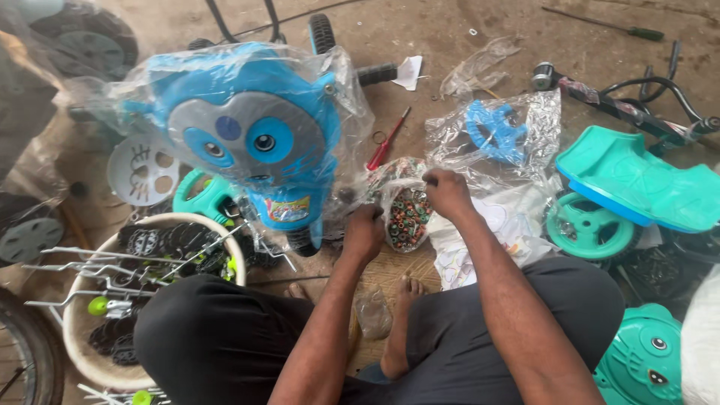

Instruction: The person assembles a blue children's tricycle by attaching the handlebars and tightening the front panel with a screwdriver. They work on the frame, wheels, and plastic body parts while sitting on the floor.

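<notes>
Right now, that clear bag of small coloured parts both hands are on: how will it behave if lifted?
The bag of small parts looks like thin film, so probably floppy, sagging around its load. It is packed with many small pieces, so likely heavy for its size. Left hand and right hand grip near its top; if open, pieces may spill.

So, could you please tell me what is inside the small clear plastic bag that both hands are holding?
The clear plastic bag holds many small ring-shaped parts in red, green and dark colours. The left hand and right hand grip its top, so what lies deeper down is hidden.
</notes>
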